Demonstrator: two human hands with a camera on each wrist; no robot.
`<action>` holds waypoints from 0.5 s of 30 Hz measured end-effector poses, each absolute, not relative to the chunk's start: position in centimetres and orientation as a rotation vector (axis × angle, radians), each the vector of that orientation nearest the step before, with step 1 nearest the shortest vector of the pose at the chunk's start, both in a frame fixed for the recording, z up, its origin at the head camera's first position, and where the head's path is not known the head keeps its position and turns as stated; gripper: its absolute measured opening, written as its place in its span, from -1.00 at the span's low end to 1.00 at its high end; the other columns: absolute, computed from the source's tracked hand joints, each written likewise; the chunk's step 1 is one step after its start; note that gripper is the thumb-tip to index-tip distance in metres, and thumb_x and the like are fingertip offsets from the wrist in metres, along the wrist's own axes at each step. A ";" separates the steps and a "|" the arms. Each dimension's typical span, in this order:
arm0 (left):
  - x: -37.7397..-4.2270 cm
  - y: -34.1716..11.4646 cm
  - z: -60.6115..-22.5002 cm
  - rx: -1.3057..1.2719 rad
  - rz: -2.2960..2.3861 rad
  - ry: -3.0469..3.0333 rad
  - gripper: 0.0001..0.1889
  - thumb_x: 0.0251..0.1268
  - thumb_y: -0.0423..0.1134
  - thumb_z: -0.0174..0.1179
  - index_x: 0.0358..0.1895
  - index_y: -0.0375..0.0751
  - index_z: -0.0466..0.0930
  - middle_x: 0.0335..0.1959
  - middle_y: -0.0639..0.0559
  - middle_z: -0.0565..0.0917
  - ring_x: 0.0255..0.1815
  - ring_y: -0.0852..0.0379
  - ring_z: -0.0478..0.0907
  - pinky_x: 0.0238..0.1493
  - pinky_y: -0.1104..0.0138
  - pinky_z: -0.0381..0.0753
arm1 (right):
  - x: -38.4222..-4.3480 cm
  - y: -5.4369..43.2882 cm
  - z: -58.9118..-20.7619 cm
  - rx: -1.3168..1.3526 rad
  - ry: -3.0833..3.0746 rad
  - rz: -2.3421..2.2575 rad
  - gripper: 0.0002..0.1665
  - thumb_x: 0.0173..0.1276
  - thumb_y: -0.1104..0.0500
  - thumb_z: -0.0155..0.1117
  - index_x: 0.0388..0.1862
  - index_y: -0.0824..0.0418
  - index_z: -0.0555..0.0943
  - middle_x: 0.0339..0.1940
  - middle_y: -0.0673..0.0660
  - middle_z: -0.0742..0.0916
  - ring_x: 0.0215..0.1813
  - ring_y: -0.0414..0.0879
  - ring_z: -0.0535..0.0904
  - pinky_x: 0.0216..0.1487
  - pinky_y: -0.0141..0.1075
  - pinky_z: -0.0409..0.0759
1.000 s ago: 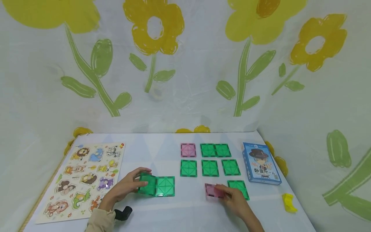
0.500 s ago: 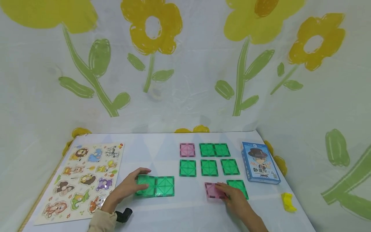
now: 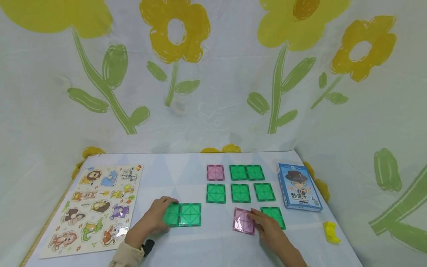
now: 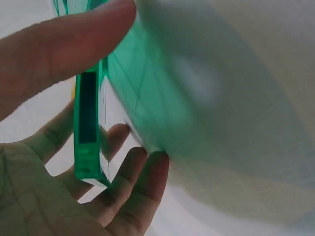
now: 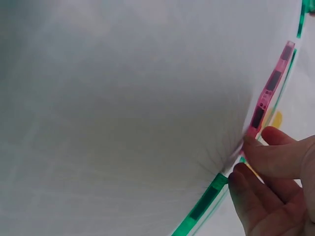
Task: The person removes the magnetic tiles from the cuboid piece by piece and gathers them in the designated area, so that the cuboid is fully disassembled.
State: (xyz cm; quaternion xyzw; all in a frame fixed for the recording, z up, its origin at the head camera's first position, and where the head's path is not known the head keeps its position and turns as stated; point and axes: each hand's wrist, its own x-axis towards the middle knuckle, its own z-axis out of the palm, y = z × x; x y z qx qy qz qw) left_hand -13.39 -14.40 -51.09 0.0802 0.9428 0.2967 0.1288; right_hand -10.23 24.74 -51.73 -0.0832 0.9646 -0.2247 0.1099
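Observation:
My left hand (image 3: 154, 218) grips a green square magnetic tile (image 3: 171, 216) from its left side, fingers at the far edge and thumb at the near one. This tile lies edge to edge with another green tile (image 3: 190, 214). Seen from the left wrist, the thumb crosses over the tile's edge (image 4: 88, 128) with the fingers beyond it. To the right, my right hand (image 3: 268, 225) pinches a pink square magnetic tile (image 3: 242, 221) by its right edge, turned slightly askew. Behind that hand lies a partly covered green tile (image 3: 274, 215).
Further back sit a pink tile (image 3: 215, 172) and several green tiles (image 3: 240, 193) in rows. An animal puzzle board (image 3: 95, 207) is at left, a blue card-game box (image 3: 299, 188) at right. A yellow piece (image 3: 331, 233) and a black curved object (image 3: 148, 247) lie nearer.
The left green tile, tilted up earlier, has come down flat beside its neighbour, with the left hand shifted right. The pink tile has turned and moved slightly left, its face now showing more fully.

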 end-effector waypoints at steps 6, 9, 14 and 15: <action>-13.3 -14.1 -50.7 0.238 0.803 2.773 -0.05 -0.45 -0.46 0.64 0.29 -0.19 0.49 0.21 -0.11 0.52 0.28 -0.19 0.41 0.19 -0.16 0.60 | -10.2 24.5 -51.6 -0.247 2.905 -0.708 -0.50 0.40 0.33 0.27 0.30 0.11 0.59 0.40 0.11 0.61 0.44 0.13 0.50 0.39 0.05 0.52; -13.3 -14.0 -50.5 0.246 0.804 2.779 -0.06 -0.46 -0.44 0.65 0.28 -0.21 0.50 0.17 -0.08 0.54 0.27 -0.18 0.41 0.20 -0.14 0.59 | -10.3 23.6 -51.5 -0.262 2.967 -0.728 -0.49 0.38 0.27 0.33 0.30 0.13 0.58 0.33 0.09 0.66 0.39 0.09 0.56 0.35 0.01 0.57; -13.2 -13.8 -50.7 0.258 0.810 2.795 -0.07 -0.52 -0.44 0.66 0.23 -0.17 0.53 0.14 -0.05 0.57 0.26 -0.16 0.43 0.23 -0.13 0.58 | -10.8 20.7 -51.1 -0.384 2.952 -0.858 -0.43 0.28 0.15 0.45 0.28 0.15 0.60 0.29 0.12 0.69 0.36 0.10 0.58 0.31 0.05 0.58; -13.1 -13.8 -50.8 0.257 0.817 2.796 -0.07 -0.52 -0.44 0.66 0.22 -0.16 0.53 0.14 -0.04 0.57 0.27 -0.16 0.43 0.24 -0.13 0.57 | -10.9 20.1 -51.0 -0.437 2.946 -0.867 -0.42 0.27 0.12 0.46 0.28 0.16 0.60 0.29 0.12 0.69 0.36 0.10 0.58 0.31 0.04 0.58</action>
